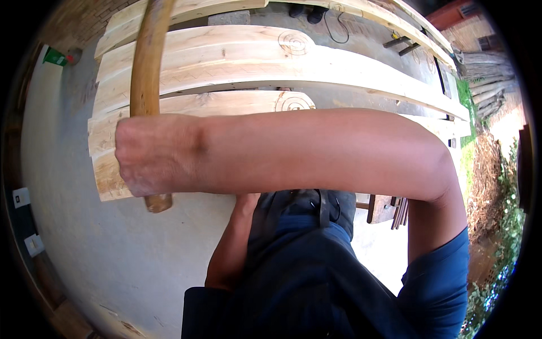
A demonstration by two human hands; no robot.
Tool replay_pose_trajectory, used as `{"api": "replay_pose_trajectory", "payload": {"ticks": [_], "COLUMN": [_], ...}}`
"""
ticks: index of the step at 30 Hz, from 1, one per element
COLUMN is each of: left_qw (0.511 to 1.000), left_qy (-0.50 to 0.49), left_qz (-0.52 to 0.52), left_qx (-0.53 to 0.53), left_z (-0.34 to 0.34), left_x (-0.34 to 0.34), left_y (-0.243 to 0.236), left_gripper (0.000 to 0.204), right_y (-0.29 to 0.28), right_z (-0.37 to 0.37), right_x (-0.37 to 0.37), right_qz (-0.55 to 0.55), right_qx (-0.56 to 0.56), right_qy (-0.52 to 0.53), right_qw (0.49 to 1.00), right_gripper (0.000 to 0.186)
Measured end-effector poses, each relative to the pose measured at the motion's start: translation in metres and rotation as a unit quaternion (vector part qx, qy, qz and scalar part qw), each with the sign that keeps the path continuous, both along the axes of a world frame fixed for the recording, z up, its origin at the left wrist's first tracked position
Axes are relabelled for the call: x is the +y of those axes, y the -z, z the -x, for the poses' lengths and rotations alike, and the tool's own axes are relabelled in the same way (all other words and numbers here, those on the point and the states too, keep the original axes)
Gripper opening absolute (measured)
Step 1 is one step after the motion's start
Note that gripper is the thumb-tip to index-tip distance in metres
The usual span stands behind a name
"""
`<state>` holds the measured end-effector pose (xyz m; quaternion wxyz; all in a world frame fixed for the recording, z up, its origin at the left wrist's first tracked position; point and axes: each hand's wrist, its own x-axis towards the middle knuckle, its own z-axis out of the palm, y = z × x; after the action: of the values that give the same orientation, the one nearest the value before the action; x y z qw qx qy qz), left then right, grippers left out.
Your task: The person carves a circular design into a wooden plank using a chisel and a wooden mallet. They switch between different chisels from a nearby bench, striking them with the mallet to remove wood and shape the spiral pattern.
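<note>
My right arm reaches across the view from the right, and my right hand (148, 153) is closed round a thick wooden handle (147, 62). The handle stands upright in the picture: its butt sticks out below my fist and its upper end runs out past the top edge. Beneath the forearm lie pale planks (226, 68) with curved edges and drawn concentric circles (293, 43). Of my left hand (247, 199), only the part by the wrist shows below the right forearm, near the planks' front edge; its fingers are hidden.
More long pale timbers (361, 11) extend across the back. Dark shoes (315, 15) and a black cable (337, 35) are on the floor behind them. A green container (55, 56) sits far left. Metal rods (401, 213) hang beside a wooden block at my right. Grass and thick trunks lie beyond.
</note>
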<state>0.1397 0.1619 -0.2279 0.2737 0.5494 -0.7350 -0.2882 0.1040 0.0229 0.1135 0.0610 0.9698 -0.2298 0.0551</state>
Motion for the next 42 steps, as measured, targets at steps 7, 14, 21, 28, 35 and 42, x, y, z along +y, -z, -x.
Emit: {"api": "replay_pose_trajectory", "payload": {"ticks": [7,14,21,28,35,42], "left_qw": [1.0,1.0,0.999,0.998,0.951,0.923], "left_qy": [0.002,-0.01,-0.017,-0.046,0.12,0.165], "left_qz": [0.004,0.008,0.006,0.018,0.213,0.244], "left_qx": [0.011,0.017,0.035,0.032,0.191,0.246], "left_z": [0.009,0.009,0.012,0.013,0.031,0.037], "left_x": [0.0,-0.006,-0.013,-0.011,-0.021,-0.005], "left_y": [-0.006,-0.01,-0.02,-0.033,-0.117,-0.126], "left_gripper": [0.047,0.042,0.037,0.032,0.016,0.028], "right_y": [0.011,0.012,0.005,0.016,-0.001,0.029], "right_z": [-0.005,-0.004,0.011,0.007,0.072,0.149], "right_x": [0.009,0.009,-0.006,0.014,-0.006,0.034], "right_qz": [0.033,-0.051,-0.063,0.055,0.106,-0.156], "right_qx": [0.057,-0.33,-0.142,0.104,-0.17,-0.354], "right_qy": [-0.04,0.036,0.034,0.011,0.071,0.352], "right_qw": [0.997,0.942,0.987,0.993,0.977,0.852], "right_gripper": [0.006,0.008,0.019,0.016,0.027,0.051]}}
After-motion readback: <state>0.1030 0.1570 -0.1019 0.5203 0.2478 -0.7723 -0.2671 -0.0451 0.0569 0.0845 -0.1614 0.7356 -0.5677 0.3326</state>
